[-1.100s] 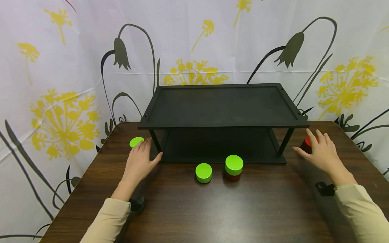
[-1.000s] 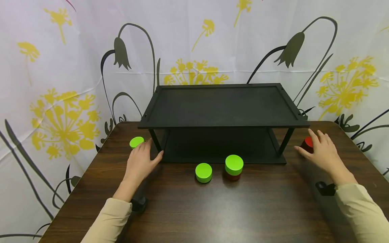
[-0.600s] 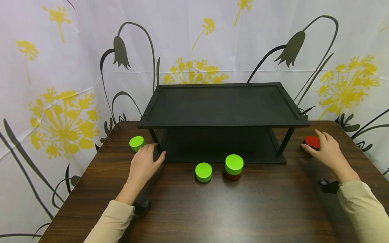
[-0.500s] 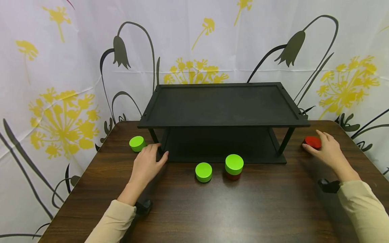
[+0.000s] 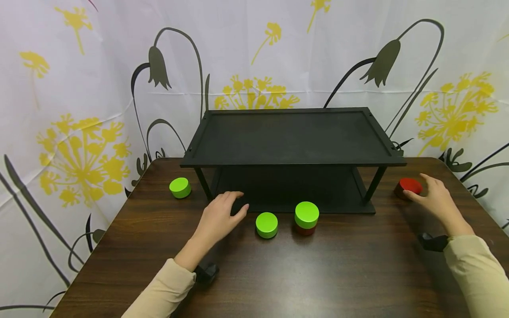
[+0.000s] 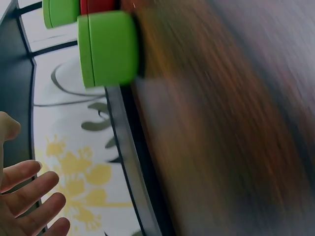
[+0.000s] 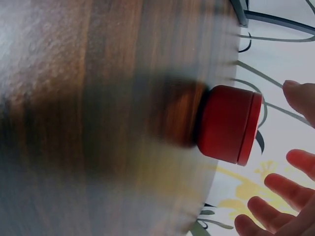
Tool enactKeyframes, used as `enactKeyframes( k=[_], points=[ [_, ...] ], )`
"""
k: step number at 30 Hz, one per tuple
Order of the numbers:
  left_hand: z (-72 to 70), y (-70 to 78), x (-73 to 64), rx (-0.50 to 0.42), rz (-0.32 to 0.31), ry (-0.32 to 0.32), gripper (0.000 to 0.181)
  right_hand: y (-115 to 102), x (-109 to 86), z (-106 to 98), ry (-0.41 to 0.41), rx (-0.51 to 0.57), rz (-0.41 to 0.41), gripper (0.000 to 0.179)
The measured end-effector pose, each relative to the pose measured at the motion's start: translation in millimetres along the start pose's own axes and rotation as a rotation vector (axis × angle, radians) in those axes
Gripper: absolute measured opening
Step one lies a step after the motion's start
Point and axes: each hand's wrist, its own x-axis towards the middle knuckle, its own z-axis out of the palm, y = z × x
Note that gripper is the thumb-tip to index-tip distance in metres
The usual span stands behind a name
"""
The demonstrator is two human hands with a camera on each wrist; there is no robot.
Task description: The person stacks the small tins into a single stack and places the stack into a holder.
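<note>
And here's the left hand [image 5: 218,217], hanging at the front left of the black rack [image 5: 286,137], thumb and fingers parted, its grip holding nothing. Over right of the rack, the right hand [image 5: 437,198] curves beside the red jar [image 5: 408,187], that grip bare too! On the desk [image 5: 338,274] ahead of the rack: the lone green jar [image 5: 267,225] and, further right, the green-over-red stack [image 5: 306,217]; 1 side green jar [image 5: 180,187] sits left of the rack.

Danger? A low rightward sweep of the left hand could shove the lone green jar into the stack and tip its upper piece. A hurried right-hand nudge could push the red jar away.

From the head, the right hand overlaps the red jar; the right wrist view reveals a gap! The left wrist view picks out the lone green jar's lid seam [image 6: 90,49], but misses the side green jar.
</note>
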Motion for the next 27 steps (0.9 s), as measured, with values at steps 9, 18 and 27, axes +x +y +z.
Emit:
enactKeyframes(
  k=[9, 18, 27],
  points=[
    [11.3, 21.0, -0.3, -0.127, 0.003, -0.100, 0.039, 2, 2.0, 5, -0.015, -0.033, -0.013, 0.070],
    [17.5, 36.7, 0.1, -0.277, -0.018, -0.234, 0.045, 1, 1.3, 8, -0.018, -0.025, 0.002, 0.068],
    [23.2, 48.1, 3.4, -0.330, 0.005, -0.311, 0.050, 2, 3.4, 11, -0.015, -0.015, 0.022, 0.064]
  ],
)
